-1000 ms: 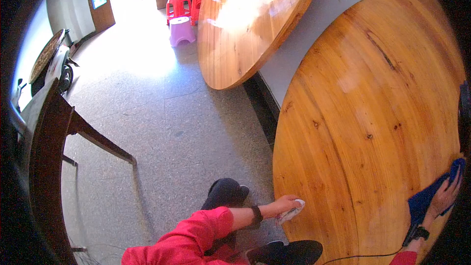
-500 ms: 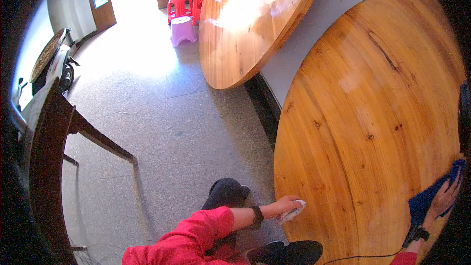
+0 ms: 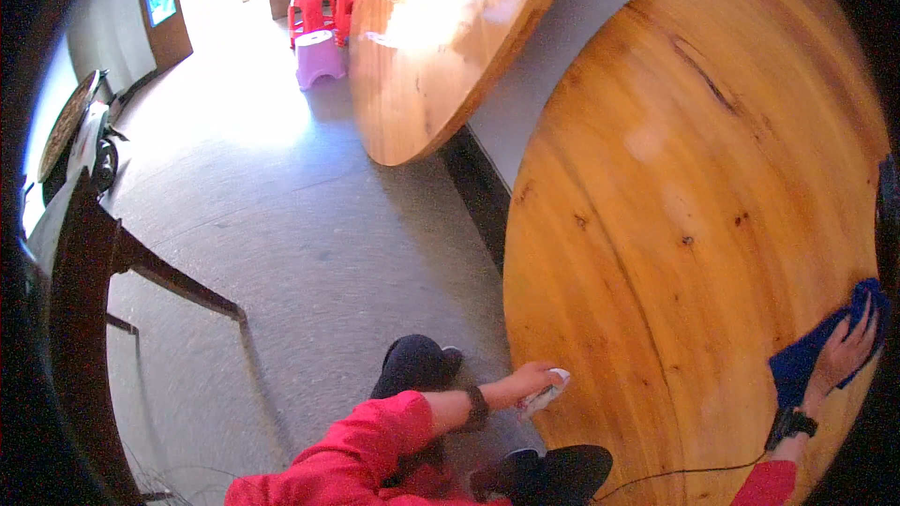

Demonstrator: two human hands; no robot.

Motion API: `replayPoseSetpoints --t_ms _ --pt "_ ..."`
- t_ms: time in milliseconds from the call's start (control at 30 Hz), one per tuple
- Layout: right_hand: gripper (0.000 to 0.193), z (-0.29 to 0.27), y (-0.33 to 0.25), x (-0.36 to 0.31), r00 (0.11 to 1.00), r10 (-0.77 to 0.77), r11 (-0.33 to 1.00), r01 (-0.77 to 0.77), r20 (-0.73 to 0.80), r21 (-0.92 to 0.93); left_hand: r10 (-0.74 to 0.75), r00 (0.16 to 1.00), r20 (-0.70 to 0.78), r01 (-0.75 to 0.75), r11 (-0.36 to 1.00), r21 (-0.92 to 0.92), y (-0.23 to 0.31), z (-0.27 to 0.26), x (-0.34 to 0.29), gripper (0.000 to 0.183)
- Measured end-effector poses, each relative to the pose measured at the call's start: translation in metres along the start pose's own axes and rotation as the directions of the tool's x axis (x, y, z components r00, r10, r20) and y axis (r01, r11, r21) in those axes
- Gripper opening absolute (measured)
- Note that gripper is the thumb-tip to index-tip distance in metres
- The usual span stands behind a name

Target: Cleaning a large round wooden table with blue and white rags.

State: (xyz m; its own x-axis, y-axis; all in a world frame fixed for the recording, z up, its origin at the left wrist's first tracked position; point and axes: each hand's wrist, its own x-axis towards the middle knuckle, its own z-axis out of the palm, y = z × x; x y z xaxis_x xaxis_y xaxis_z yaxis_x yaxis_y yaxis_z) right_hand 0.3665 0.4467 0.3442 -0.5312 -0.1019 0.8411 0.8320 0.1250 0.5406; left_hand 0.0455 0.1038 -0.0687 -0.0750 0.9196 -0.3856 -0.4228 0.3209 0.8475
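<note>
A large round wooden tabletop (image 3: 647, 253) leans on edge at my right, its grain and dark knots facing me. On its right side, my right hand (image 3: 844, 353) presses a dark blue cloth (image 3: 797, 358) against the wood, fingers laid over the fabric. Near the lower left rim, my left hand (image 3: 531, 382) is closed around a crumpled white thing (image 3: 547, 394), perhaps a wipe or a small packet. Both wrists carry dark bands, and a thin black cable (image 3: 680, 474) runs from the right one.
Another round wooden tabletop (image 3: 422, 84) leans against the wall ahead. Red stools (image 3: 309, 11) and a pink stool (image 3: 319, 58) stand beyond it. A dark wooden table (image 3: 80, 319) is at the left, its leg reaching over the speckled floor (image 3: 309, 253). Farther back is a parked two-wheeler (image 3: 94, 145).
The whole scene has shifted left and slightly up in the picture as my head turned. Both hands keep their holds, with little movement over the tabletop.
</note>
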Motion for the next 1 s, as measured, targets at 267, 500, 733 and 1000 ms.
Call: replayPoseSetpoints --t_ms 267,500,733,1000 --pt "0.044 -0.031 -0.045 0.015 0.998 0.058 0.995 -0.058 0.007 0.076 -0.035 0.998 0.057 0.044 0.986 -0.161 0.007 0.004 0.002 0.031" --pt "0.043 -0.052 -0.100 0.006 0.998 0.062 0.972 -0.058 -0.011 0.228 -0.044 0.999 -0.003 0.042 0.976 -0.214 0.034 0.011 -0.008 0.033" --pt "0.046 -0.070 -0.160 -0.041 0.990 -0.052 0.938 0.002 0.134 0.347 -0.015 1.000 -0.011 0.013 0.987 -0.162 0.018 0.005 0.012 0.034" --pt "0.033 -0.100 -0.255 -0.088 0.852 -0.454 0.714 0.170 0.263 0.680 -0.073 0.997 -0.041 0.064 0.980 -0.188 0.027 -0.005 0.003 0.039"
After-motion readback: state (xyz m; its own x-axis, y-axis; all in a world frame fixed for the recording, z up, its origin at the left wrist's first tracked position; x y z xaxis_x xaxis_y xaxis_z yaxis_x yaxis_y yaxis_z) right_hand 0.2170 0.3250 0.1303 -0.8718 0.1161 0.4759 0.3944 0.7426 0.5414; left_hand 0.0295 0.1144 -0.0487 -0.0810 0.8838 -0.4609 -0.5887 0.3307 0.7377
